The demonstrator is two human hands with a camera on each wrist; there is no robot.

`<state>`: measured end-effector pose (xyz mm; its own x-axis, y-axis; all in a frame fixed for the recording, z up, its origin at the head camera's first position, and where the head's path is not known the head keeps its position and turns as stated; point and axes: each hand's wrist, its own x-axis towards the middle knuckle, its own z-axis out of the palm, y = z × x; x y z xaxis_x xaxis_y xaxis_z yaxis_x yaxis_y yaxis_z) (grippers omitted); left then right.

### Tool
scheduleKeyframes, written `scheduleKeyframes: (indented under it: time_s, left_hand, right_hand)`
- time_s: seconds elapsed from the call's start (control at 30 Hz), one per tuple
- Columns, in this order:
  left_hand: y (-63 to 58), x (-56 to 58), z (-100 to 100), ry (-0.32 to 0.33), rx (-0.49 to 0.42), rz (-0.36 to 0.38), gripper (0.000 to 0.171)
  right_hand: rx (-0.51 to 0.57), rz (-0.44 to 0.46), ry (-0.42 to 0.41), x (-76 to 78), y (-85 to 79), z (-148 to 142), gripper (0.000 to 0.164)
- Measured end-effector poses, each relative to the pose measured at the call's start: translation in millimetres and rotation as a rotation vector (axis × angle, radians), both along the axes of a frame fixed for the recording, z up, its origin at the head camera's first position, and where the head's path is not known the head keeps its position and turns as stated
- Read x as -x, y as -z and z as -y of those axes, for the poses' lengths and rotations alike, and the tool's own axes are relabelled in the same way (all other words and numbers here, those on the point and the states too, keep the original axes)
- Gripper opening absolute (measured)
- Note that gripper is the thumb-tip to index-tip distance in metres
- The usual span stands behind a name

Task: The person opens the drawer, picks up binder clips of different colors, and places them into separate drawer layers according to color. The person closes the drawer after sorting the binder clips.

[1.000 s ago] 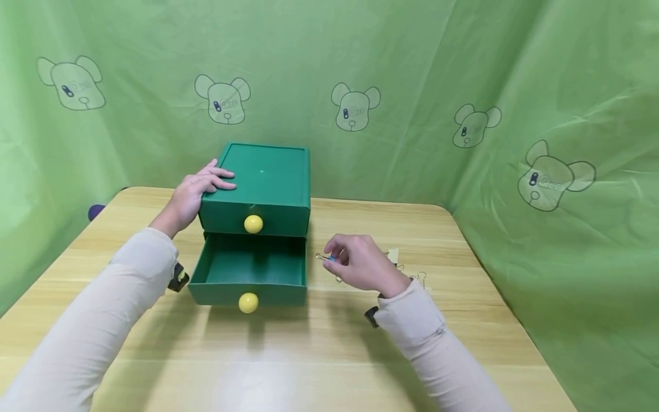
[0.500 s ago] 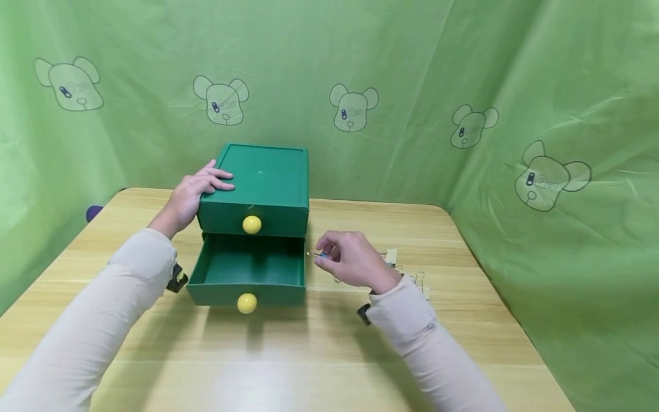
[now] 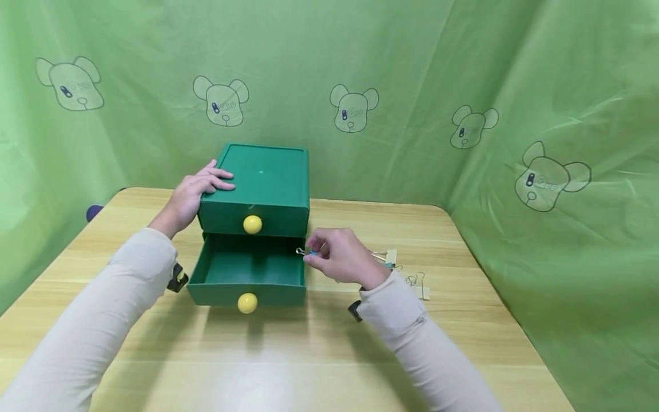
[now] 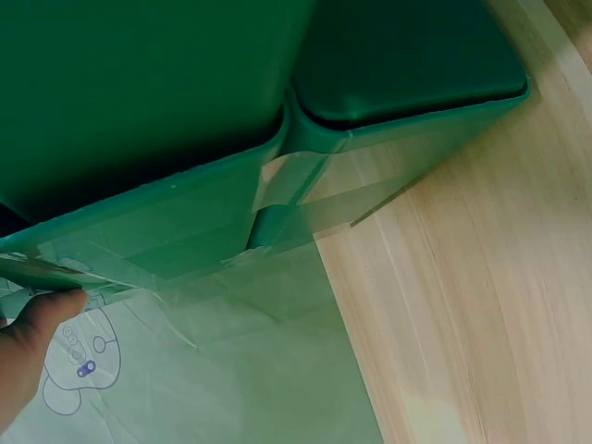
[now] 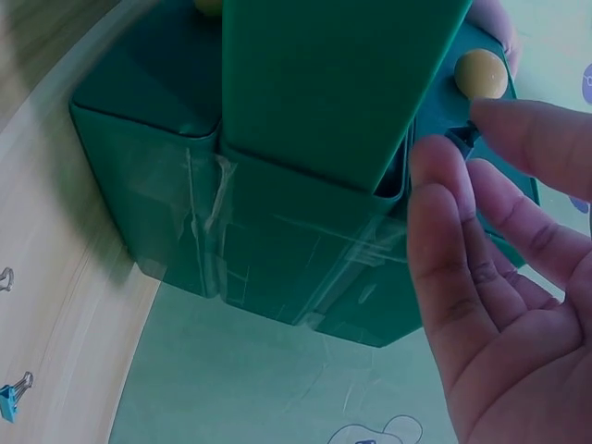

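My left hand [image 3: 191, 191] rests on the top left edge of a green plastic drawer cabinet [image 3: 265, 174], its fingers lying over the top. In the left wrist view its thumb [image 4: 54, 313] lies against the cabinet's side. Below the top drawer, a green drawer [image 3: 216, 294] with a yellow knob [image 3: 247, 302] is pulled out; its visible inside is bare. My right hand [image 3: 340, 256] pinches a small blue binder clip [image 3: 313, 252] between thumb and fingertips. The clip's silver handle points left, over the pulled-out drawer's right edge.
More binder clips lie on the wooden table right of the cabinet, among them a pale one [image 3: 421, 292] and a blue one [image 5: 9, 400]. The top drawer's yellow knob [image 3: 252, 224] juts forward. A green curtain [image 3: 401, 154] stands behind the table.
My right hand has moved left with the binder clip, from beside the cabinet to the pulled-out drawer's right edge. My left hand has stayed on the cabinet.
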<state>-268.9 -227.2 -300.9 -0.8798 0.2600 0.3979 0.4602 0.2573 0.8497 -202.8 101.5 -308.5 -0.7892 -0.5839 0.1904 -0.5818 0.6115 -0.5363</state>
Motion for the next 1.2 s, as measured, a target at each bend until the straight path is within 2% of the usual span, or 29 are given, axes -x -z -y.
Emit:
scheduleKeyframes:
  time_s: [0.37, 1.2]
  left_hand:
    - [2.1, -1.5, -2, 0.005, -0.003, 0.010, 0.039]
    - [0.1, -1.0, 0, 0.003, -0.009, -0.010, 0.039]
  right_hand:
    - [-0.006, 0.037, 0.022, -0.6, 0.0, 10, 0.015]
    - [-0.005, -0.015, 0.056, 0.9, -1.0, 17, 0.017]
